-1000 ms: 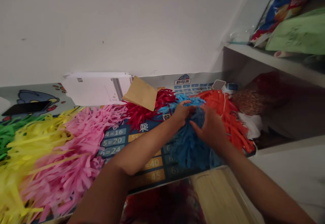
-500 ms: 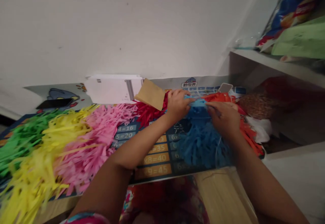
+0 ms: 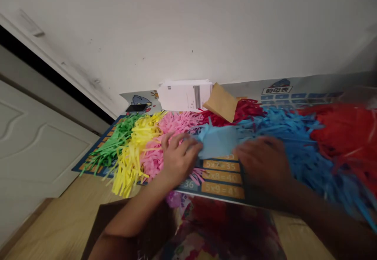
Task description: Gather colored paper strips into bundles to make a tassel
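A piece of light blue paper (image 3: 218,144) with fringe strips is held low over the printed mat (image 3: 224,177). My left hand (image 3: 176,160) pinches its left edge, fingers closed. My right hand (image 3: 263,163) is blurred by motion at the paper's right edge, and its fingers do not show clearly. A large pile of blue fringed paper (image 3: 297,142) trails to the right of that hand. A pink fringe pile (image 3: 171,124) lies just behind my left hand.
Green (image 3: 114,144), yellow (image 3: 135,150), dark red (image 3: 244,110) and bright red (image 3: 347,134) fringe piles cover the mat. White papers (image 3: 184,95) and a brown envelope (image 3: 221,102) lean at the wall. A phone (image 3: 136,107) lies at back left. A door (image 3: 35,150) stands left.
The view has swung left and the shelf has left the picture. Both hands have come toward the mat's front edge, drawing a blue piece leftward out of the blue pile.
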`<state>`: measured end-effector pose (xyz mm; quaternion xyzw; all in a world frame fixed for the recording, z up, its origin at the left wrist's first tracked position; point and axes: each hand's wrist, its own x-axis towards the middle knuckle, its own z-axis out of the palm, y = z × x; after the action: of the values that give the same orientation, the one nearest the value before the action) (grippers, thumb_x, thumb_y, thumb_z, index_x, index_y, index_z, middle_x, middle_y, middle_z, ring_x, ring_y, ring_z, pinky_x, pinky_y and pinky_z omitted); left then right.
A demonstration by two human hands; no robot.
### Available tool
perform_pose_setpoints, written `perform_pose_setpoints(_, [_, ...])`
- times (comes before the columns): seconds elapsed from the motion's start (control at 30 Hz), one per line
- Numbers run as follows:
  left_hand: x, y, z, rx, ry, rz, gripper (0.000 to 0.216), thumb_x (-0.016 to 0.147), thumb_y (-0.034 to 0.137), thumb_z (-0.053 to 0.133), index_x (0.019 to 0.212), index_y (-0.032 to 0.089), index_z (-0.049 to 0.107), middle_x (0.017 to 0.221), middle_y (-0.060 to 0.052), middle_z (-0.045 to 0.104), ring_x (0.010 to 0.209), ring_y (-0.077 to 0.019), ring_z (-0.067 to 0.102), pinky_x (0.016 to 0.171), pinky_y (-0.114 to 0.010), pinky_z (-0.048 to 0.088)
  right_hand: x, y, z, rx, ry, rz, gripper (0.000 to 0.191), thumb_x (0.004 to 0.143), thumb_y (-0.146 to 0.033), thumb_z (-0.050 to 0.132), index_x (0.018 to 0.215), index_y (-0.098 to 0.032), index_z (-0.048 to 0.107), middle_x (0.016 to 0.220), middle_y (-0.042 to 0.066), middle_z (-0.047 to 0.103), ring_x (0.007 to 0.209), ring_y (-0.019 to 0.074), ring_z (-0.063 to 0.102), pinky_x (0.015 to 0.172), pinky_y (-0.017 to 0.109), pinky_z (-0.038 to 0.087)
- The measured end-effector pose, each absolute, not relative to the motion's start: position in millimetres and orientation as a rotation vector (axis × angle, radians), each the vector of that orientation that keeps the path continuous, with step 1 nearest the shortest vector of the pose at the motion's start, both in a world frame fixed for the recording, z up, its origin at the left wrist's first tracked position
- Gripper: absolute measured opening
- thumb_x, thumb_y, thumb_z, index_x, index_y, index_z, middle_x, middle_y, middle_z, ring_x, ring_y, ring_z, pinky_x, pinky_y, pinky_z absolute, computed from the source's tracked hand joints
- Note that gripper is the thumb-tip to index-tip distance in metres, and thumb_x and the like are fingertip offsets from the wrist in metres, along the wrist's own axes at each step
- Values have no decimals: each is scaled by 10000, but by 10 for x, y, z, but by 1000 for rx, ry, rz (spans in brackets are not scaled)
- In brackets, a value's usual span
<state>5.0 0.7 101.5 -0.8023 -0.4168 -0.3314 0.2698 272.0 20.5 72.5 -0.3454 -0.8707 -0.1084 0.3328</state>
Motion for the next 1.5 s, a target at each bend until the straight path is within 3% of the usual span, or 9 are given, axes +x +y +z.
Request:
perform_pose_setpoints(0.1, [62, -503, 657, -2173, -1479, -749, 291, 879, 196, 613, 1166, 186, 660, 1217, -142, 679, 1152, -281, 554, 1008, -462, 380, 2647, -119, 257, -846, -2336, -230, 318, 913, -133, 465, 1096, -285, 676, 1022, 14, 753, 973, 213, 647, 997, 434, 342])
perform_pose_setpoints(0.2, [286, -669, 367, -2565, -1292, -657, 378, 938, 274, 554, 1306, 190, 581, 1356, -111, 621, 1274, -249, 517, 1110, -443, 336, 2618, -283, 9, -914, -2331, -168, 229, 921, -171, 477, 1030, -220, 672, 977, 46, 747, 963, 211, 633, 990, 425, 318])
perform_pose_setpoints(0.4, [604, -382, 0, -2870, -1340, -398, 371, 968, 181, 454, 1316, 142, 578, 1274, -111, 685, 1190, -220, 619, 1155, -468, 348, 2681, -383, -48, -1059, -2364, -107, 215, 930, -157, 470, 940, -205, 679, 905, 43, 739, 896, 192, 640, 939, 392, 322])
perform_pose_setpoints(0.5, [491, -323, 28, -2813, -1501, -242, 425, 921, 336, 581, 1320, 194, 600, 1386, -136, 610, 1321, -353, 518, 1146, -678, 259, 2739, -433, -98, -1065, -2387, -57, 226, 956, -150, 458, 922, -208, 674, 920, 33, 750, 880, 180, 654, 935, 380, 327])
perform_pose_setpoints(0.6, [285, -382, 187, -2578, -1809, -106, 720, 767, 498, 738, 1389, 187, 549, 1513, -218, 448, 1430, -485, 317, 1077, -824, 132, 2726, -461, -142, -1073, -2365, -69, 248, 974, -151, 434, 927, -202, 671, 969, 44, 760, 878, 181, 665, 895, 375, 330])
perform_pose_setpoints(0.77, [198, -566, 401, -2491, -1757, -314, 611, 825, 424, 701, 1376, 208, 551, 1529, -226, 421, 1431, -433, 350, 1108, -716, 255, 2601, -458, -97, -1111, -2336, -93, 246, 978, -160, 436, 942, -194, 677, 900, 52, 760, 826, 178, 664, 798, 362, 323])
perform_pose_setpoints(0.97, [423, -401, 120, -3025, -1169, -469, 294, 965, 193, 475, 1230, 184, 602, 1167, -99, 725, 1159, -216, 644, 1162, -484, 332, 2654, -384, -77, -1033, -2416, 45, 254, 944, -131, 429, 929, -191, 675, 972, 60, 765, 924, 184, 685, 874, 366, 344])
perform_pose_setpoints(1.2, [218, -37, 83, -2899, -1903, -666, 153, 919, 220, 573, 1015, 219, 692, 980, -40, 780, 923, -210, 720, 976, -422, 441, 2679, -37, -22, -1531, -2347, 429, 243, 950, -248, 455, 965, -219, 695, 816, 30, 751, 677, 201, 645, 718, 339, 395])
perform_pose_setpoints(1.5, [406, 151, 167, -2583, -2151, -210, 224, 916, 343, 560, 969, 193, 717, 794, -75, 761, 795, -265, 710, 870, -435, 402, 2427, 297, -27, -1773, -2391, 343, 206, 972, -289, 506, 971, -203, 693, 941, 49, 761, 777, 210, 674, 709, 334, 377])
